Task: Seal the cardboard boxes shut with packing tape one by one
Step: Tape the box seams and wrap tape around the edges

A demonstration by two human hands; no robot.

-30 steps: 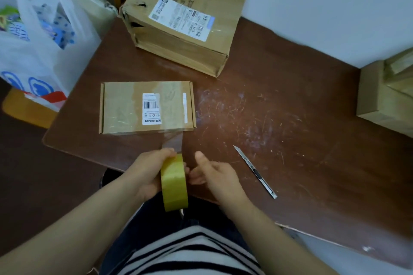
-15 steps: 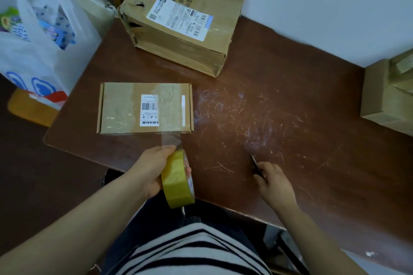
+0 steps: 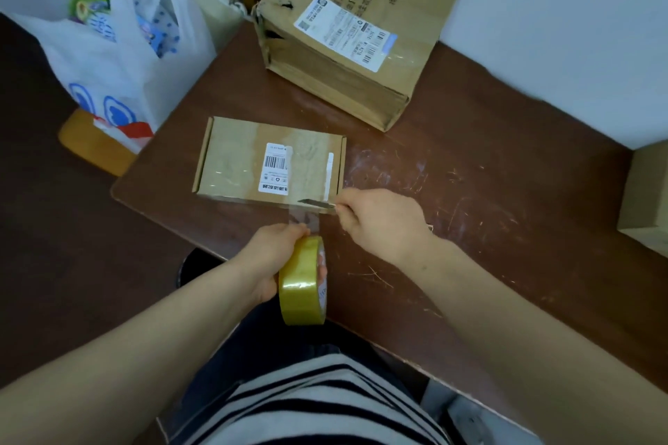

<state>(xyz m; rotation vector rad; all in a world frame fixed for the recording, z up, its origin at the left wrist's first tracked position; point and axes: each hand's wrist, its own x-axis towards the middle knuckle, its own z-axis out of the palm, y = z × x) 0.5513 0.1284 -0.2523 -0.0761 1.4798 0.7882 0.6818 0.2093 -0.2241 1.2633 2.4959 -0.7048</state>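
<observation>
A small flat cardboard box (image 3: 238, 163) with a barcode label lies on the brown table (image 3: 488, 228). Clear tape runs across its top and stretches off its near edge to a yellowish tape roll (image 3: 303, 282). My left hand (image 3: 269, 256) grips that roll just below the box, near the table's front edge. My right hand (image 3: 379, 219) holds a utility knife (image 3: 316, 204), its blade pointing left across the stretched tape strip at the box's near right corner.
A larger worn cardboard box (image 3: 347, 36) with a shipping label stands at the back of the table. Another box (image 3: 647, 199) sits at the right edge. A white plastic bag (image 3: 119, 47) rests on a stool to the left. A white wall runs behind.
My right hand picked up the knife from the table on the right and brought it left to the tape strip at the box's near edge. My left hand kept holding the roll.
</observation>
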